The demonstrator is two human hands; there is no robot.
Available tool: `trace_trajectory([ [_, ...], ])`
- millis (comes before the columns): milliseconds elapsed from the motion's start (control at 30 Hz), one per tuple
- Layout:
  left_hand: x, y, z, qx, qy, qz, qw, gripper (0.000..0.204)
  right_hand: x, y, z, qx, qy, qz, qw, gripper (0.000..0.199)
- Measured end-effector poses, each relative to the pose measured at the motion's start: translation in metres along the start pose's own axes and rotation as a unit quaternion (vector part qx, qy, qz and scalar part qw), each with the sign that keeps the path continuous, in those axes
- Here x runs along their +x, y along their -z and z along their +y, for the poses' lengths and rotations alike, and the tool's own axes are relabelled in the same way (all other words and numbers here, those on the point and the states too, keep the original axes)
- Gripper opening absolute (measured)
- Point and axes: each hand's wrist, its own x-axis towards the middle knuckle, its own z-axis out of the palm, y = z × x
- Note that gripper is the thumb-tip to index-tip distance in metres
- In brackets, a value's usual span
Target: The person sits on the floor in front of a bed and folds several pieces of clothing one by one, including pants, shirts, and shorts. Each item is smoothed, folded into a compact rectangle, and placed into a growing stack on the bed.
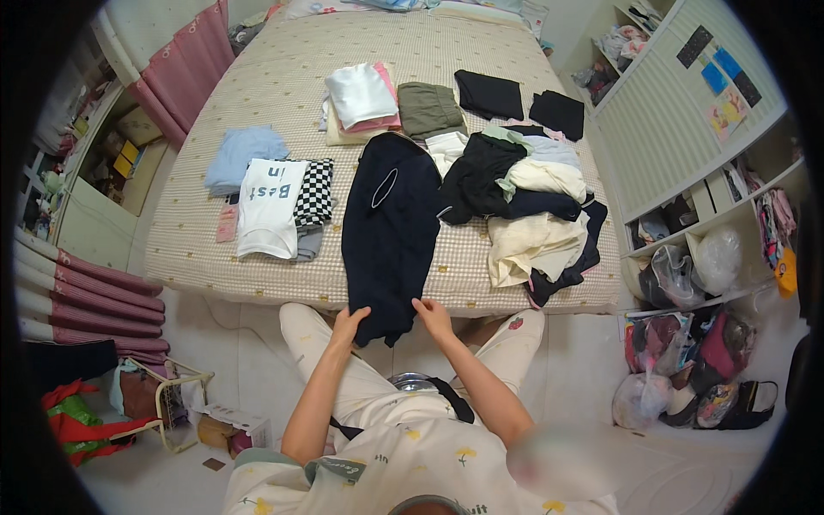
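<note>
A long dark navy garment lies lengthwise over the near side of the bed, with a thin white oval line on its upper part. Its narrower near end hangs over the bed's edge toward my lap. My left hand pinches the garment at its lower left edge. At the lower right edge my right hand grips it too, fingers closed on the cloth. Left of it lie a folded white printed T-shirt and black-and-white checkered cloth. To the right is a loose heap with a black garment and cream garments.
Folded stacks sit farther back on the checked bedspread: white, olive and black. Light-blue clothes lie left. Shelves with bags line the right; a metal-framed rack stands lower left.
</note>
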Motion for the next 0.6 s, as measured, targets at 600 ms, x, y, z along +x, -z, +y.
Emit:
trace_trajectory([
  [600, -0.008, 0.070, 0.013, 0.229, -0.121, 0.186, 0.948, 0.053, -0.020, 0.053, -0.019, 0.379, -0.174, -0.028, 0.909, 0.040],
])
